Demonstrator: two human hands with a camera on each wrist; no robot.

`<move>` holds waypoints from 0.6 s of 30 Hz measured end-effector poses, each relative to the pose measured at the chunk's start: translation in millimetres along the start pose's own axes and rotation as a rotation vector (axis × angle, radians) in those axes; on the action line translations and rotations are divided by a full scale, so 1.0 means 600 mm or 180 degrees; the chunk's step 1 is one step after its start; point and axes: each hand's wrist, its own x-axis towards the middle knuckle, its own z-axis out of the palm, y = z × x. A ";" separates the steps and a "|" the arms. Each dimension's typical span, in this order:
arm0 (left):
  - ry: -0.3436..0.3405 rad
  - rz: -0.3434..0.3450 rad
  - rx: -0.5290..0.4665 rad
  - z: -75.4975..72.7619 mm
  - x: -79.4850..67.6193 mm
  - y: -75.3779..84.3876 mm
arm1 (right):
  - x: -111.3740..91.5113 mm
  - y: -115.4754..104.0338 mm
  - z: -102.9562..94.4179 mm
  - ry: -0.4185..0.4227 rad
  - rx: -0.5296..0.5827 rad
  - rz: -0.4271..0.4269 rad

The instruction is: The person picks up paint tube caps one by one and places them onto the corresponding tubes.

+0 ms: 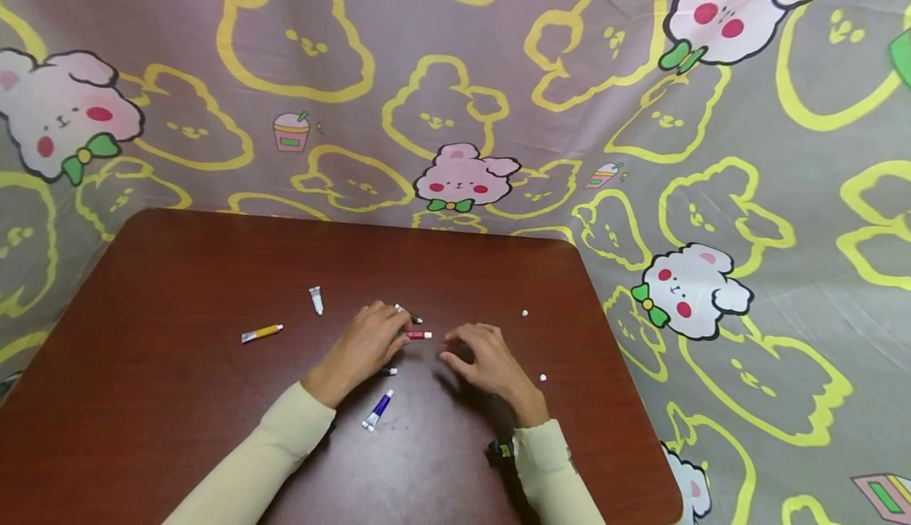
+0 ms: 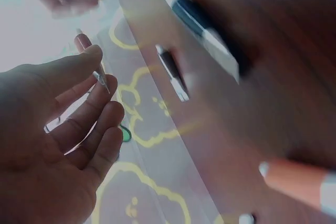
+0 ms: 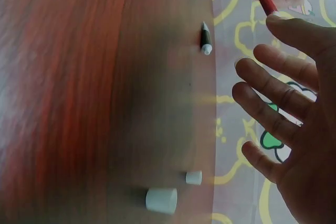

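Observation:
My left hand pinches a small red paint tube between thumb and fingers, its white end pointing right; the left wrist view shows the tube raised off the table. Just to the right, my right hand hovers with loosely bent fingers and nothing in its grasp. In the right wrist view its thumb tip appears close to the red tube; contact cannot be made out. Beyond the left hand lies a dark tube. A black tube is partly hidden under that hand, and a blue tube lies nearer me.
A yellow tube and a white tube lie to the left on the brown table. Two small white caps, a far cap and a nearer cap, are at the right. Patterned fabric hangs behind the table.

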 end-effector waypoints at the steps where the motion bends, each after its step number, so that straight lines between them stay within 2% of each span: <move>1: -0.0009 -0.0031 0.0009 -0.002 -0.001 -0.004 | -0.003 0.001 -0.002 -0.0010 0.0001 0.0022; 10: -0.0228 -0.0313 0.0096 -0.015 -0.016 -0.039 | -0.024 0.017 -0.007 -0.0053 -0.0037 0.0076; 18: -0.0256 -0.0429 0.0010 -0.012 -0.031 -0.061 | -0.041 0.023 -0.014 -0.0004 -0.0079 0.0059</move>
